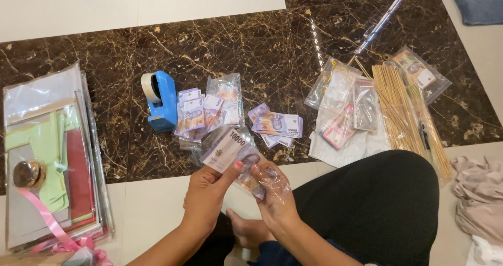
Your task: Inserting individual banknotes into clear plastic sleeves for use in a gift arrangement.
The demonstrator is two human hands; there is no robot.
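A purple paper note [226, 150] is held above the pale floor tile, half slid into a crinkled clear sleeve [264, 179]. The left hand [207, 195] pinches the note, thumb on top; the right hand [275, 195] has its fingers closed on the sleeve. Beyond, on dark veined marble [131, 51], lie loose notes [276, 125], a blue tape dispenser [160, 101] and thin wooden sticks [398, 106].

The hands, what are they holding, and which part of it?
Both hands hold one purple banknote going into a clear plastic sleeve. The left hand pinches the note's lower edge; the right hand grips the sleeve's end.
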